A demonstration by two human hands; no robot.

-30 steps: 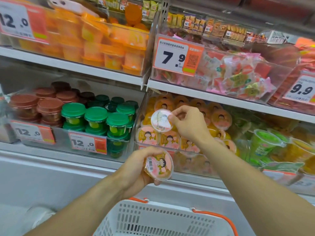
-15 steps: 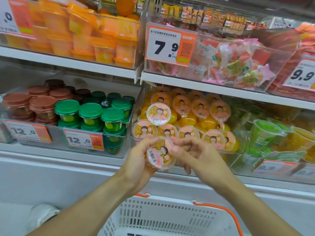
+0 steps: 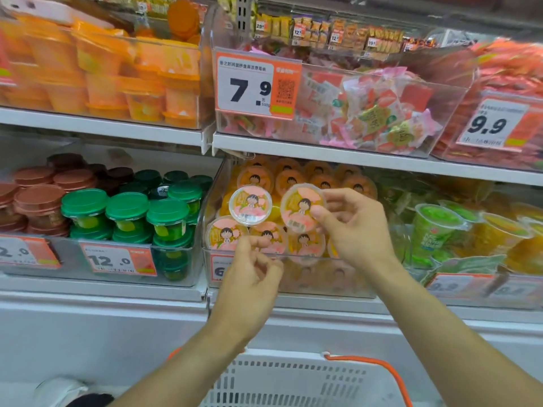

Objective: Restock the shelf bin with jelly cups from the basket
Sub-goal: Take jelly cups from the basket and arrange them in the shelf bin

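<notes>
While the right hand (image 3: 357,227) pinches a jelly cup (image 3: 302,207) by its rim above the clear shelf bin (image 3: 293,284) and the left hand (image 3: 249,277) hangs loosely curled and empty, that shallow hold risks dropping it onto the heaped cups, toppling the perched cup (image 3: 250,204) at left.

White shop shelves (image 3: 111,124) with clear bins, orange price tags (image 3: 258,83), even light.
</notes>
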